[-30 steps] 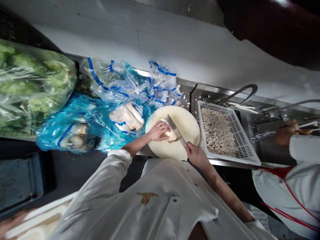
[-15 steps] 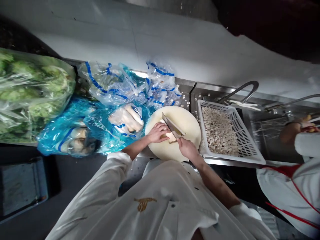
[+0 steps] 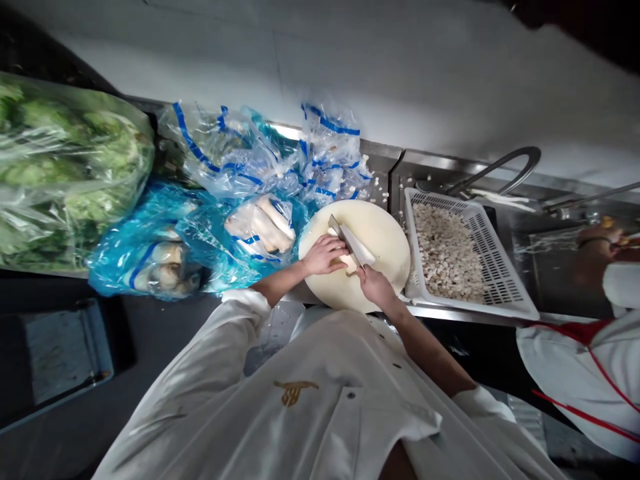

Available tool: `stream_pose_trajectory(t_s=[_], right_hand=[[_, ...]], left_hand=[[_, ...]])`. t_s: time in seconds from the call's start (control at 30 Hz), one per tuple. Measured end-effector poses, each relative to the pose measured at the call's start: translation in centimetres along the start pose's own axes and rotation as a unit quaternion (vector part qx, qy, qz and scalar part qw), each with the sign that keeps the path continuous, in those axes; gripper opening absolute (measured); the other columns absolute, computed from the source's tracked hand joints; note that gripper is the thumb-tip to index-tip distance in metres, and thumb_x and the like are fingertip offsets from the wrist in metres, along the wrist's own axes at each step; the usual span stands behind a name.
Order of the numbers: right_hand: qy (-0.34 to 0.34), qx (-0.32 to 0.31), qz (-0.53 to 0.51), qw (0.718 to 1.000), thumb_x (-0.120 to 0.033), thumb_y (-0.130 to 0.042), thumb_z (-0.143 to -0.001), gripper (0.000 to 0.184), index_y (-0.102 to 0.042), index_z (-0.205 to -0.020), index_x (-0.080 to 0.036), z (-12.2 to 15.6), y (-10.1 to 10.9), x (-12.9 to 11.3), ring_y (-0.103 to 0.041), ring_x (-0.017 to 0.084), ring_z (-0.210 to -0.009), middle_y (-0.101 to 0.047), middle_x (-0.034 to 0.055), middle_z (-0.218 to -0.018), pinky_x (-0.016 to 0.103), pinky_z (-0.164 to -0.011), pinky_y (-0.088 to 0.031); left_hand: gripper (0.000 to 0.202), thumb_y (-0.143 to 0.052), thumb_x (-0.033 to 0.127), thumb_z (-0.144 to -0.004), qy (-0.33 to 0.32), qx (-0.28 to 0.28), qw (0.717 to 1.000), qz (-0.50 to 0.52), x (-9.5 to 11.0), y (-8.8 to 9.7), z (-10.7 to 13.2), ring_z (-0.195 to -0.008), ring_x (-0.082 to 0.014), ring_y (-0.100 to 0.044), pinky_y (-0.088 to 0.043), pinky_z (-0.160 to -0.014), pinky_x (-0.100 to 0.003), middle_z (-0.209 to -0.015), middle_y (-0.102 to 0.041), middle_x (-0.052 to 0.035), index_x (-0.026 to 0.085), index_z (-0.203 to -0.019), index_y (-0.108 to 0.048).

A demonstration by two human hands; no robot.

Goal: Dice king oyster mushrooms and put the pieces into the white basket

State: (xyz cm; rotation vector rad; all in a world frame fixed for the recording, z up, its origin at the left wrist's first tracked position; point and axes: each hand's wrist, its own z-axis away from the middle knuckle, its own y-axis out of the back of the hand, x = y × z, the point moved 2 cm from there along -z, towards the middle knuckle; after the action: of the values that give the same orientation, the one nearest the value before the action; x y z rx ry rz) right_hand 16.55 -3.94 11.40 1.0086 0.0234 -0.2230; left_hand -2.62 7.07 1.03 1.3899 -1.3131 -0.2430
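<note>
A round, cream-coloured cutting board [image 3: 393, 243] lies in front of me. My right hand [image 3: 376, 287] is closed around the handle of a cleaver [image 3: 356, 245], whose blade slants up and left over the board with its broad face showing. Beneath and beside the blade is a pale mushroom piece [image 3: 351, 265], mostly covered by my left hand [image 3: 326, 255]. The fingers of that hand are bent over the piece and hold it down close to the blade.
Left of the board, whole king oyster mushrooms [image 3: 265, 225] sit in clear and blue plastic bags. Crumpled bags [image 3: 330, 160] lie behind. A large bag of leafy greens [image 3: 75, 173] is far left. On the right stand a white basket [image 3: 500, 267] of diced pieces, a faucet [image 3: 523, 160] and a co-worker's arm [image 3: 597, 247].
The cleaver blade has tilted, so more of its flat face shows. Both hands stay at the mushroom piece. The whole view has shifted slightly.
</note>
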Motion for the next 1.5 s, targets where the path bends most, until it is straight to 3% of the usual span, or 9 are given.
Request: stream_pose_trajectory(t_s=[0.17,0.47,0.6,0.73,0.83,1.03,1.17,1.37,1.5], right_hand=[[0.015,0.016,0.001,1.0,-0.045,-0.026,-0.116,0.047,-0.055,-0.14,-0.016,1.2,0.1,0.8,-0.075,0.026,-0.095,-0.078,0.0147,-0.105,0.03,-0.08,-0.047],[-0.001,0.012,0.008,1.0,-0.039,-0.029,-0.116,0.043,-0.059,-0.138,-0.017,1.1,-0.7,0.6,-0.076,0.024,-0.094,-0.08,0.0132,-0.106,0.029,-0.079,-0.046],[0.024,0.025,-0.017,0.999,-0.037,-0.034,-0.115,0.041,-0.068,-0.128,-0.019,1.8,0.7,1.1,-0.075,0.023,-0.097,-0.08,0.0128,-0.111,0.027,-0.08,-0.045],[0.024,0.067,-0.02,0.997,-0.04,-0.036,-0.115,0.04,-0.069,-0.126,-0.02,4.0,2.5,1.9,-0.074,0.023,-0.087,-0.08,0.0119,-0.097,0.028,-0.072,-0.041],[0.027,0.057,-0.013,0.998,-0.04,-0.036,-0.115,0.039,-0.069,-0.118,-0.02,5.0,2.4,2.0,-0.072,0.021,-0.081,-0.078,0.0111,-0.09,0.028,-0.068,-0.038],[-0.002,0.018,0.001,1.0,-0.038,-0.033,-0.116,0.039,-0.066,-0.126,-0.02,2.1,-0.1,0.4,-0.073,0.023,-0.088,-0.079,0.0119,-0.101,0.028,-0.072,-0.039],[0.022,0.006,-0.01,1.0,-0.036,-0.033,-0.116,0.039,-0.066,-0.125,-0.017,0.2,-0.4,-0.2,-0.073,0.024,-0.098,-0.079,0.0135,-0.11,0.028,-0.077,-0.042],[0.014,0.017,-0.011,1.0,-0.036,-0.035,-0.115,0.039,-0.06,-0.138,-0.017,0.9,-0.4,0.8,-0.074,0.025,-0.096,-0.079,0.0127,-0.109,0.029,-0.079,-0.044],[0.027,0.014,-0.006,1.0,-0.036,-0.034,-0.115,0.041,-0.07,-0.123,-0.019,0.8,-1.1,0.6,-0.074,0.024,-0.102,-0.08,0.0126,-0.112,0.028,-0.085,-0.046]], left_hand=[[0.048,-0.063,0.06,-0.101,0.001,0.013,1.0,0.012,0.3,0.2,0.4,-0.138,-0.0318,-0.053,-0.039,-0.124,-0.056,-0.139,-0.065,-0.0122,0.026,-0.133,-0.071],[0.042,-0.06,0.055,-0.103,-0.006,0.024,1.0,0.011,0.1,0.1,0.6,-0.138,-0.0313,-0.053,-0.042,-0.122,-0.055,-0.136,-0.066,-0.0121,0.026,-0.131,-0.072],[0.043,-0.059,0.056,-0.103,-0.003,0.015,1.0,0.01,0.1,0.1,0.6,-0.138,-0.0306,-0.054,-0.041,-0.122,-0.055,-0.138,-0.067,-0.0115,0.026,-0.13,-0.072],[0.043,-0.057,0.057,-0.104,-0.004,0.015,1.0,0.015,0.2,0.2,0.5,-0.136,-0.031,-0.055,-0.041,-0.122,-0.054,-0.137,-0.067,-0.0119,0.026,-0.129,-0.072],[0.044,-0.057,0.058,-0.103,0.0,0.011,1.0,0.022,0.1,0.1,0.5,-0.135,-0.0312,-0.056,-0.041,-0.123,-0.055,-0.136,-0.067,-0.0125,0.027,-0.131,-0.072],[0.045,-0.058,0.057,-0.103,0.005,0.013,1.0,0.023,-0.1,-0.2,0.5,-0.136,-0.0317,-0.055,-0.04,-0.123,-0.055,-0.136,-0.066,-0.0121,0.026,-0.132,-0.072],[0.044,-0.059,0.058,-0.103,0.008,0.015,1.0,0.015,0.1,0.0,0.5,-0.136,-0.0322,-0.055,-0.042,-0.122,-0.055,-0.136,-0.067,-0.0121,0.025,-0.128,-0.074],[0.042,-0.062,0.056,-0.102,0.002,0.034,0.999,0.021,-0.1,-0.1,0.7,-0.139,-0.0313,-0.055,-0.043,-0.122,-0.056,-0.136,-0.067,-0.013,0.024,-0.126,-0.073],[0.04,-0.063,0.055,-0.102,-0.007,0.042,0.999,0.03,-0.2,-0.3,0.8,-0.136,-0.0291,-0.057,-0.045,-0.122,-0.053,-0.135,-0.068,-0.012,0.024,-0.125,-0.073]])
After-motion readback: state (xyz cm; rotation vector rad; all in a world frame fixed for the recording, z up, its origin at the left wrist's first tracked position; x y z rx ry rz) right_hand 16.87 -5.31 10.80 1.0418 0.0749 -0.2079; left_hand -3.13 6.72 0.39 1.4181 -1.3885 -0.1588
